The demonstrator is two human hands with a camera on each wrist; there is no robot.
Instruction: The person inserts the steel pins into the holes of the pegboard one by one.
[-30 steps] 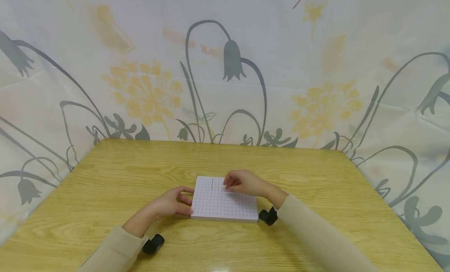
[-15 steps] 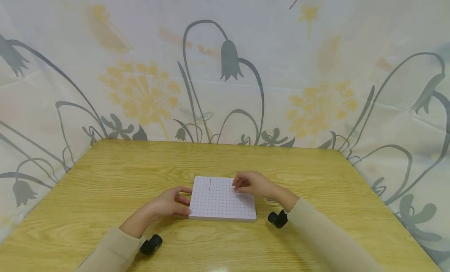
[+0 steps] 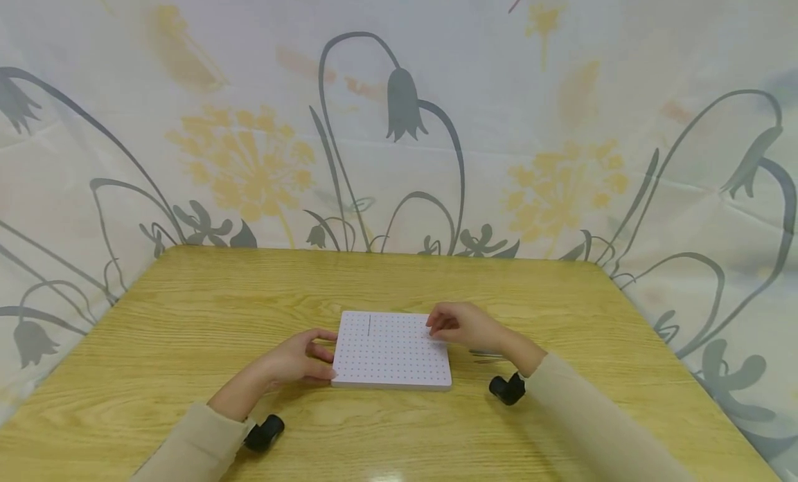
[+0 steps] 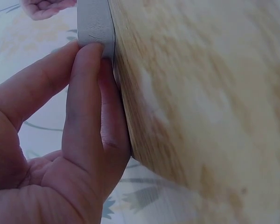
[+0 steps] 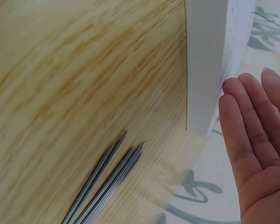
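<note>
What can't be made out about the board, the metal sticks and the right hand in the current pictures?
Right hand: whether it pinches anything; too small in the head view, partly cut off by the right edge in the right wrist view.
Metal sticks: their lower ends; cut off by the bottom edge, right wrist view.
Dots on the white board: holes or print; too small, head view.
Dark line: standing or flat; too thin, head view.

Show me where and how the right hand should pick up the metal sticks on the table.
Best pinched along the shafts, behind the tips: bring the right hand down from above, over the side away from the white board. The metal sticks are thin and straight, lie flat on the table, and their pointed ends sit nearer the board, whose thick edge could crowd the fingers.
</note>
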